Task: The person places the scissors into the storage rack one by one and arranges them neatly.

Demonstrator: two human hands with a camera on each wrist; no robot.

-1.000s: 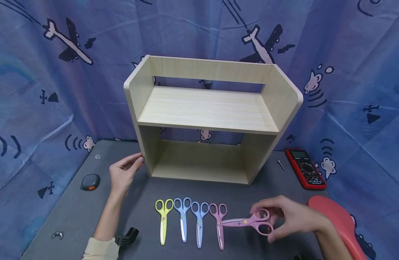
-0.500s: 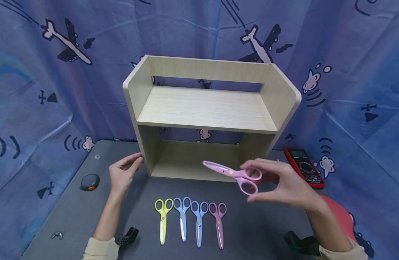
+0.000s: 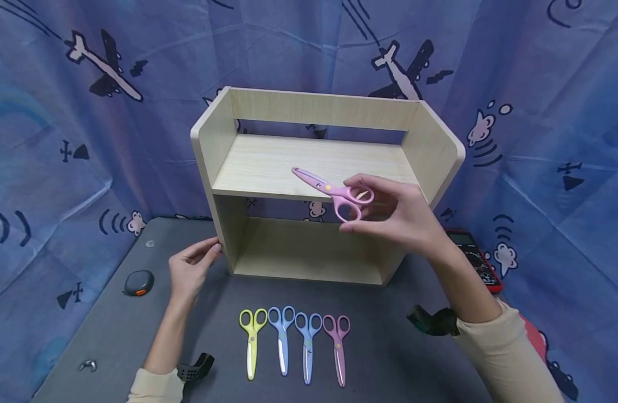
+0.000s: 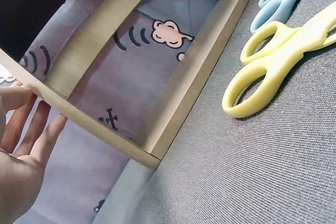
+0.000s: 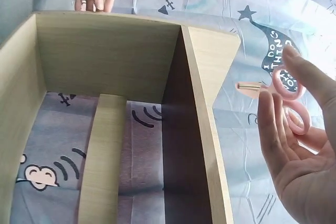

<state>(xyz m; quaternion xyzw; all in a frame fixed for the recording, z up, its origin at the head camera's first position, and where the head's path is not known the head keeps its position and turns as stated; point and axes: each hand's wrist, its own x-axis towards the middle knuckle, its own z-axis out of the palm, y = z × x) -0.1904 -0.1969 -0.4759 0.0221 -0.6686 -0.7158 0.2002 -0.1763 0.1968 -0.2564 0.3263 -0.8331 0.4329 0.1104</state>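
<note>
Pinched by its handle loops, a pair of pink scissors (image 3: 334,191) hangs in the air in my right hand (image 3: 394,212), blades pointing left, in front of the upper board of a pale wooden shelf (image 3: 309,198). My left hand (image 3: 190,267) touches the shelf's left side panel low down; in the left wrist view its fingertips (image 4: 55,127) rest along the panel's edge. On the table in front of the shelf lie yellow scissors (image 3: 252,341), two blue pairs of scissors (image 3: 282,338) and another pink pair of scissors (image 3: 338,347), side by side with handles toward the shelf.
A black tape measure (image 3: 138,282), a small washer (image 3: 150,243) and a metal wing nut (image 3: 88,365) lie on the left of the table (image 3: 152,336). On the right, a red multimeter (image 3: 477,260) and a red object (image 3: 532,336) are partly behind the right arm. A patterned curtain (image 3: 309,45) hangs behind.
My right hand has lifted the pink scissors off the table, up and to the left, to the level of the shelf's upper board. The left hand has stayed at the side panel.
</note>
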